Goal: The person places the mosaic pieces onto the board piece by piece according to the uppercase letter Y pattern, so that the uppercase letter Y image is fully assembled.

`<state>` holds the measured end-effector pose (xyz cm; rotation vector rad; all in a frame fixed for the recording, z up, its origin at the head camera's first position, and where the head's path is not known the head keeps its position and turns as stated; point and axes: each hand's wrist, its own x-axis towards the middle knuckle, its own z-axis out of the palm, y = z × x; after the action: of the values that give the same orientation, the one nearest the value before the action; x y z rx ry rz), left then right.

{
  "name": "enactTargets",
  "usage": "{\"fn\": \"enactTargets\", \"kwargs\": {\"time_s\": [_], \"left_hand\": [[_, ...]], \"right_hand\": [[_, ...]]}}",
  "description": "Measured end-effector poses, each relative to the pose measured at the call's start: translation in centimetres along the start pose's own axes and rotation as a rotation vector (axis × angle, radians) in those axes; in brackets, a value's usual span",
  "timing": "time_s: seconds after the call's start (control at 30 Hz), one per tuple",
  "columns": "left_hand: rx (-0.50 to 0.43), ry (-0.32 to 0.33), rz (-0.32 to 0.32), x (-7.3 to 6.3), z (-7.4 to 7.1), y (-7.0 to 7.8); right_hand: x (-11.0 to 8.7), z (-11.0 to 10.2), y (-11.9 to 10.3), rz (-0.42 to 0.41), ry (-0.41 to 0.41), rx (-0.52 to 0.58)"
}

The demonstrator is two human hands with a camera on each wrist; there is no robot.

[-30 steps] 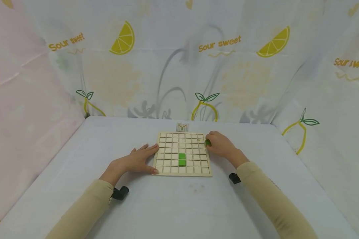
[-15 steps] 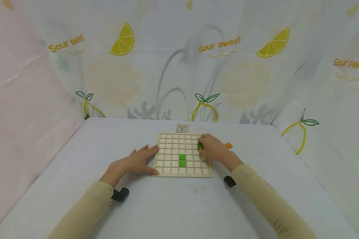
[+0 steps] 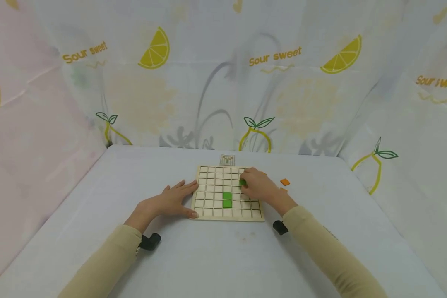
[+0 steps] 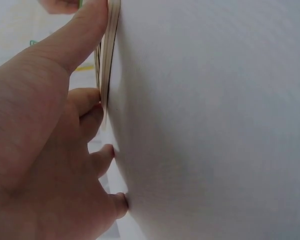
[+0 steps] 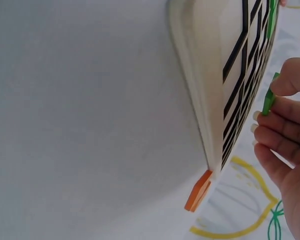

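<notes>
A square wooden grid board (image 3: 227,219) lies on the white table. Two green square tiles (image 3: 227,195) sit in neighbouring cells of one column, one in front of the other. Along the board's left edge rests my left hand (image 3: 169,201), fingers spread and thumb at the near left corner. My right hand (image 3: 262,187) is over the right part of the board, pinching another green tile (image 5: 270,95) between thumb and fingers. In the right wrist view that tile is held clear of the grid; the hand covers some right-hand cells.
Orange tiles (image 3: 285,182) lie on the table right of the board, some partly behind the right hand. A small card with a printed grid pattern (image 3: 227,159) lies just beyond the board's far edge. Lemon-print cloth walls (image 3: 223,82) surround the table.
My right hand has moved left from beside the board to over its right columns, carrying the green tile. Orange tiles it was covering now show. The left hand stays put.
</notes>
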<state>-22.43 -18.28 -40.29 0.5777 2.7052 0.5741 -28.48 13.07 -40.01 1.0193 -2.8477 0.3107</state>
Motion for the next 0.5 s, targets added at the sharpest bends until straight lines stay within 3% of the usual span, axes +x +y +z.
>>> {"fn": "enactTargets", "kwargs": {"time_s": [0.5], "left_hand": [[0.005,0.003,0.007,0.2,0.1,-0.2]], "right_hand": [[1.1,-0.2,-2.6,-0.057,-0.027,-0.016]]}}
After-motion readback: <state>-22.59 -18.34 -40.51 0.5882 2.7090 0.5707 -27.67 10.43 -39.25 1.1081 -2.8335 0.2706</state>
